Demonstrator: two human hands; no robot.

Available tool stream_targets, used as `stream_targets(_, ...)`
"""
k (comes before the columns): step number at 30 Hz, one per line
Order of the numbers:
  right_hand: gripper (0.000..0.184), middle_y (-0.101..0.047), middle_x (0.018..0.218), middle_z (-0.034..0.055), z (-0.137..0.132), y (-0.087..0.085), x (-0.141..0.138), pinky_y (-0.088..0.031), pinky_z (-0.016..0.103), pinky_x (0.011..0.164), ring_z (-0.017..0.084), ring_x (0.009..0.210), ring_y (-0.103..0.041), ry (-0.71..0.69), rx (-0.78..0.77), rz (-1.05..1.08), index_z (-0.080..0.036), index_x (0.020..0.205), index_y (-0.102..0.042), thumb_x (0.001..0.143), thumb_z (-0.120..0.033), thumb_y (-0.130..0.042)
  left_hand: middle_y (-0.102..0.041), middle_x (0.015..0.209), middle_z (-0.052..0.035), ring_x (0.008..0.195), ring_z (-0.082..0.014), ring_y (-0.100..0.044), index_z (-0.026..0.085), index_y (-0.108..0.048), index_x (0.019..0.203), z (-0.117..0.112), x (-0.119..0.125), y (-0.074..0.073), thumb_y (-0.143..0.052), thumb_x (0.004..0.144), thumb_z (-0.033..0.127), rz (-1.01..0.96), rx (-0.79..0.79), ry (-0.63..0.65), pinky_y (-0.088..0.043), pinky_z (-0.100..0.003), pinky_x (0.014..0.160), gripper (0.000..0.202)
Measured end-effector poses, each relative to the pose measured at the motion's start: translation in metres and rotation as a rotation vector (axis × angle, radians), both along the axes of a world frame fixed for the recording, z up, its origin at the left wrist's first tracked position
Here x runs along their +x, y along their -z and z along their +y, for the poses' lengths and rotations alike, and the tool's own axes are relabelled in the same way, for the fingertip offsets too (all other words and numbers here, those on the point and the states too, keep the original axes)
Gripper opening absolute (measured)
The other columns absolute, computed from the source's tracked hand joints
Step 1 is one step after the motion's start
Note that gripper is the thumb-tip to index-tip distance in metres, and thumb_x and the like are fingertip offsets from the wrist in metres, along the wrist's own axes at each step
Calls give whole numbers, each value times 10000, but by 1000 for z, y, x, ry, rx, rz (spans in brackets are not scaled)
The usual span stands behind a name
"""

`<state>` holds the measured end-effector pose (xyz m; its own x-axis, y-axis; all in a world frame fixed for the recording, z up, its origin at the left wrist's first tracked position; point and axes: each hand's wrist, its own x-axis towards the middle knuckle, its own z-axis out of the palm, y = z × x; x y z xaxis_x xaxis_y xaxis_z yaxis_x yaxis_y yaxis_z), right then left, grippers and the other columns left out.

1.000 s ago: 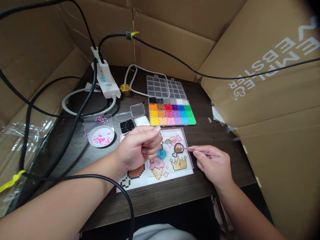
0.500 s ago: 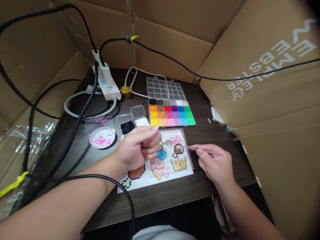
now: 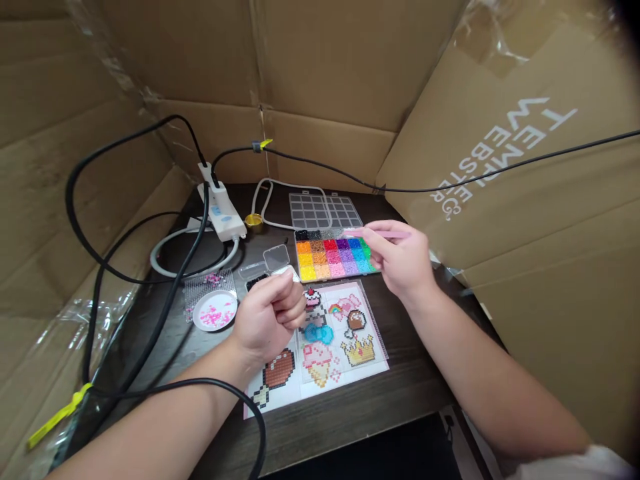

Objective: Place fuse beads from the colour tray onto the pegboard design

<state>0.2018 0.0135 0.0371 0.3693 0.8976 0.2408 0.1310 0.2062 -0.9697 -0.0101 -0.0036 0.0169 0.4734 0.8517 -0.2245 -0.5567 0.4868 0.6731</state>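
My left hand [image 3: 273, 313] is a loose fist above the left half of a printed pattern sheet [image 3: 336, 377]; anything inside its curled fingers is hidden. In my right hand [image 3: 406, 263] I grip pink tweezers [image 3: 393, 234], their tips pointing left over the back row of a bead box [image 3: 340, 276]. Beads of many colours fill its compartments. On the sheet lies a clear pegboard [image 3: 371, 320], with a blue bow [image 3: 319, 334] on it. Crown [image 3: 358, 351], ice cream [image 3: 319, 363] and drumstick [image 3: 279, 368] pictures show nearby.
At left, a white dish [image 3: 215, 311] of pink and white beads rests on another pegboard [image 3: 200, 283]. Small lidded boxes [image 3: 277, 258] stand behind my left hand. A power strip [image 3: 223, 217], black cables [image 3: 173, 287] and a gold cup [image 3: 254, 221] lie farther back. Cardboard walls [image 3: 325, 153] surround the table.
My right hand has moved the tweezers from beside the drumstick picture up and away to the bead box. My left hand stays closed over the sheet. The view has tilted upward.
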Motion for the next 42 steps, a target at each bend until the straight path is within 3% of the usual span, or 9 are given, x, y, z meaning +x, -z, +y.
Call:
stream_targets(2, 226, -765, 776, 81, 17, 7, -7, -433, 245, 417, 101, 472, -548, 2, -12, -67, -154, 827, -712, 738, -354, -770, -172, 491, 73, 407, -54, -166, 190, -214, 520, 0, 0, 0, -671, 798, 318, 1, 16, 16, -141, -224, 416, 550)
stream_targets(5, 196, -777, 845, 82, 27, 27, -14, -574, 315, 630, 182, 693, -693, -12, 20, -156, -167, 822, -735, 737, -341, -759, -183, 488, 72, 407, -53, -171, 191, -216, 520, 1, -1, 0, -675, 794, 322, 3, 19, 30, -140, -222, 414, 551)
stream_targets(9, 112, -782, 862, 65, 25, 44, -19, -598, 365, 779, 215, 804, -733, -55, 36, -201, -194, 811, -760, 765, -291, -725, -175, 491, 73, 410, -53, -159, 191, -209, 525, 1, -2, 1, -686, 789, 324, -1, -2, 7, -121, -221, 416, 561)
stream_targets(26, 123, -788, 881, 75, 38, 71, -26, -594, 365, 805, 226, 819, -746, -17, 79, -386, -209, 865, -786, 826, -254, -677, -164, 510, 77, 422, -54, -151, 192, -234, 538, 0, -3, 4, -640, 837, 327, 4, -3, 10, -114, -226, 429, 522)
stream_targets(42, 117, -789, 842, 59, 37, 72, -27, -590, 351, 762, 219, 782, -742, -24, 60, -346, -209, 824, -775, 812, -270, -675, -158, 505, 79, 423, -49, -150, 193, -230, 537, -1, -2, 4, -657, 829, 344, 1, 2, 60, -120, -219, 425, 539)
